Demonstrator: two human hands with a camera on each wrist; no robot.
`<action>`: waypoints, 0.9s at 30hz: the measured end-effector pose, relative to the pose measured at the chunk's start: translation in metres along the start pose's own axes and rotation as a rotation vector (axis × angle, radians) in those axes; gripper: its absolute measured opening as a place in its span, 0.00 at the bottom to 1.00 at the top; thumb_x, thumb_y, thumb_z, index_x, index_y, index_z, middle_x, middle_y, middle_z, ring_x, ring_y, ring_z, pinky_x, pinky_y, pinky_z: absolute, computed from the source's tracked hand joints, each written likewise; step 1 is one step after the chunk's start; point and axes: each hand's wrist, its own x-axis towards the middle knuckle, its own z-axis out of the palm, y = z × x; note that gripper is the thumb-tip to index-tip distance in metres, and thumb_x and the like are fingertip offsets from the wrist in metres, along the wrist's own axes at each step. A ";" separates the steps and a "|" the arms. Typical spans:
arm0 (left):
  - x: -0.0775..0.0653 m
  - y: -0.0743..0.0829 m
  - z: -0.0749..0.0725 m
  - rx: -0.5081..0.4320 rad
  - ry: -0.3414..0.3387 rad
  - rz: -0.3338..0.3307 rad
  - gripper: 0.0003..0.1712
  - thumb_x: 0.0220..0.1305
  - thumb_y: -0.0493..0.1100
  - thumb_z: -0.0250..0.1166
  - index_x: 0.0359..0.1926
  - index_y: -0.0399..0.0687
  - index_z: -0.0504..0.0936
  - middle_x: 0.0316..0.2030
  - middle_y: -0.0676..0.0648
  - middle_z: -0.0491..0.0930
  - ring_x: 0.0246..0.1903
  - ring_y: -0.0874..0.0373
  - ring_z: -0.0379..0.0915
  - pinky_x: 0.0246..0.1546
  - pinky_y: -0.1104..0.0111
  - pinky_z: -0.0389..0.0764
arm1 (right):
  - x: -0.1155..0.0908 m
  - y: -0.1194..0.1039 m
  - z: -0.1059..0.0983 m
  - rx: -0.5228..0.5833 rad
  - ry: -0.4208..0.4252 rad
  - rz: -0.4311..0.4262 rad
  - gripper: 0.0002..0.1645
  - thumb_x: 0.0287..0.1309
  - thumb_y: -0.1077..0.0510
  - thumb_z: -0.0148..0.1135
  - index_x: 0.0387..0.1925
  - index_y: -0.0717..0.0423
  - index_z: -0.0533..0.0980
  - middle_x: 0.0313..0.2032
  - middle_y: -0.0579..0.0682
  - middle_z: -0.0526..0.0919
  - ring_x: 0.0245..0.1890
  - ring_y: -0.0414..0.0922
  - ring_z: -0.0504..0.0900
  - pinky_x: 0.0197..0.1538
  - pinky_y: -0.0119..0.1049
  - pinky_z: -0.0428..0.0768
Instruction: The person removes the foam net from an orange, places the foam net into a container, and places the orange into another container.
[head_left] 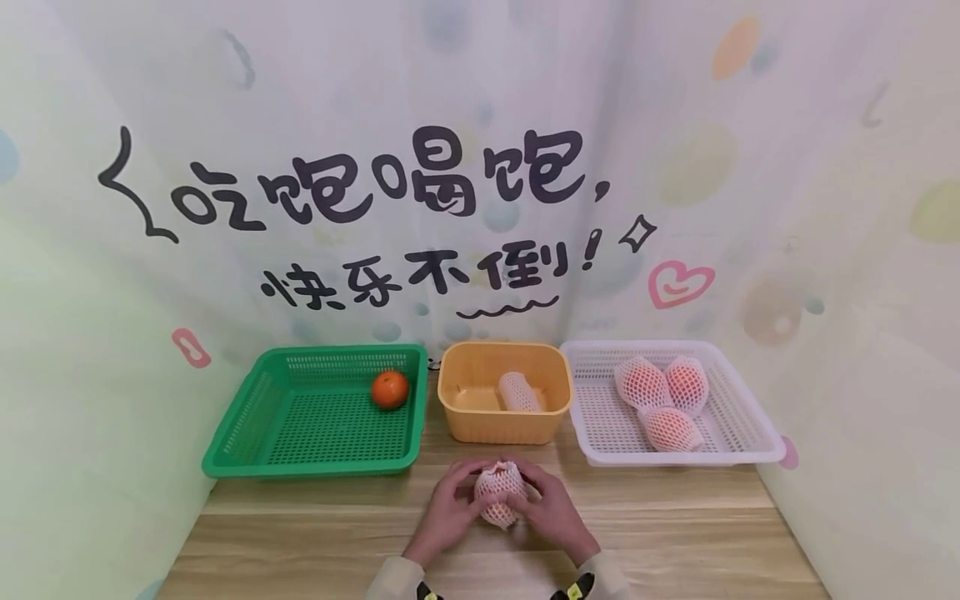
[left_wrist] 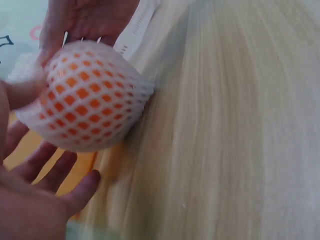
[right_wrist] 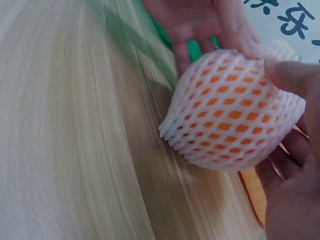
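Note:
Low over the front of the table, a round orange fruit in a white foam net sleeve [head_left: 500,493] sits between both hands. My left hand [head_left: 448,510] holds its left side, the thumb on the net and the fingers round the back. From the right, my right hand [head_left: 553,510] grips it the same way, thumb on the near side. In the left wrist view the netted fruit [left_wrist: 92,100] shows orange through the mesh, its sleeve gathered to a point at one end. The right wrist view shows the sleeve's loose edge on the netted fruit [right_wrist: 227,117].
A green basket [head_left: 315,468] at the left holds one bare orange fruit [head_left: 390,389]. Behind the hands stands a yellow bin [head_left: 504,429] with an empty foam net [head_left: 519,392] inside. In the white basket [head_left: 682,458] at the right lie three netted fruits [head_left: 672,429]. A printed curtain hangs behind.

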 end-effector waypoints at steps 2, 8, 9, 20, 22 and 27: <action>-0.001 -0.002 0.000 -0.031 -0.070 -0.021 0.33 0.63 0.48 0.73 0.69 0.51 0.75 0.67 0.45 0.74 0.64 0.51 0.73 0.60 0.70 0.77 | 0.000 0.003 -0.001 -0.023 -0.017 -0.004 0.30 0.62 0.56 0.72 0.65 0.50 0.78 0.64 0.50 0.81 0.67 0.50 0.77 0.71 0.54 0.73; -0.001 -0.003 0.000 -0.055 -0.082 -0.047 0.32 0.60 0.43 0.75 0.66 0.53 0.79 0.66 0.43 0.76 0.62 0.57 0.74 0.57 0.70 0.79 | 0.000 0.007 -0.003 -0.038 0.007 -0.059 0.25 0.60 0.53 0.74 0.58 0.50 0.83 0.59 0.48 0.86 0.62 0.47 0.82 0.66 0.41 0.79; -0.001 -0.002 0.000 -0.054 -0.069 -0.044 0.30 0.59 0.43 0.76 0.64 0.52 0.81 0.64 0.43 0.78 0.60 0.57 0.76 0.56 0.71 0.80 | 0.000 0.007 -0.004 -0.029 0.010 -0.071 0.24 0.59 0.53 0.74 0.58 0.51 0.83 0.58 0.49 0.86 0.61 0.49 0.82 0.65 0.40 0.79; 0.000 0.005 0.000 -0.031 0.018 -0.047 0.24 0.54 0.43 0.78 0.54 0.52 0.87 0.59 0.47 0.83 0.58 0.52 0.79 0.48 0.72 0.84 | -0.001 -0.008 0.001 0.006 0.089 -0.122 0.14 0.55 0.63 0.75 0.45 0.58 0.88 0.51 0.54 0.89 0.55 0.54 0.86 0.60 0.37 0.83; 0.000 0.004 0.000 -0.010 0.028 -0.044 0.24 0.54 0.44 0.79 0.53 0.53 0.88 0.58 0.48 0.84 0.58 0.53 0.80 0.48 0.71 0.84 | -0.001 -0.008 0.002 -0.016 0.108 -0.141 0.15 0.54 0.63 0.75 0.45 0.57 0.88 0.50 0.53 0.90 0.54 0.53 0.86 0.59 0.35 0.83; 0.003 0.004 0.002 0.028 0.067 -0.048 0.20 0.52 0.48 0.80 0.47 0.55 0.90 0.54 0.52 0.87 0.55 0.58 0.82 0.49 0.72 0.84 | -0.001 -0.009 0.004 -0.043 0.161 -0.178 0.14 0.53 0.65 0.75 0.43 0.53 0.89 0.46 0.48 0.91 0.51 0.50 0.87 0.57 0.32 0.83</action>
